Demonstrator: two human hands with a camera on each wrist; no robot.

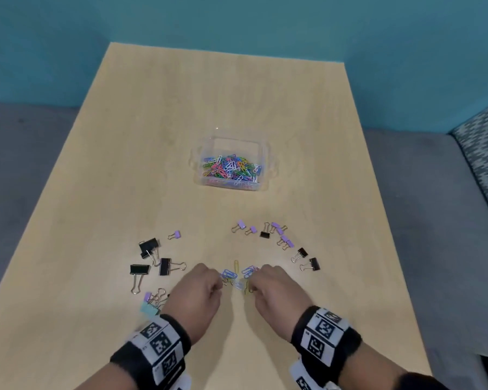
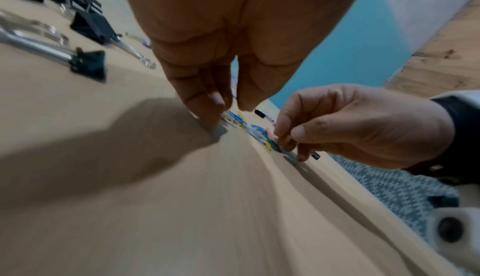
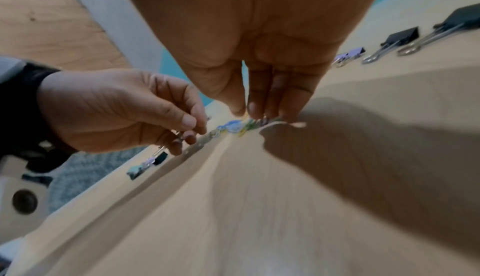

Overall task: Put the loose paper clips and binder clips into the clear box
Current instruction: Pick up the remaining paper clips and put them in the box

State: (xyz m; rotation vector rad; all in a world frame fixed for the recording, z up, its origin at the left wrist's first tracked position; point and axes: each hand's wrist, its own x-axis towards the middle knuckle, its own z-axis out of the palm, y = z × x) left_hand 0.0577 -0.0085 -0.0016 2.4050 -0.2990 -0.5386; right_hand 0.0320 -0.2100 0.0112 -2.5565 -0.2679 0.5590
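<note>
The clear box point(image 1: 261, 149) stands mid-table, holding several coloured paper clips. A small heap of loose paper clips point(image 1: 229, 274) lies near the front edge, with a yellow one point(image 1: 236, 265) just beyond it. My left hand point(image 1: 219, 282) and right hand point(image 1: 252, 284) meet over the heap, both with curled fingers. The left hand point(image 3: 191, 129) pinches clips between thumb and fingers; the right hand point(image 2: 291, 143) does the same. Black binder clips point(image 1: 164, 266) lie left of the hands. More purple and black binder clips point(image 1: 282, 235) arc to the right.
A teal binder clip point(image 1: 148, 308) and a purple one sit by my left wrist. The wooden table point(image 1: 237, 94) is bordered by grey upholstery, with a patterned cushion point(image 1: 485, 159) at the right and a teal wall behind.
</note>
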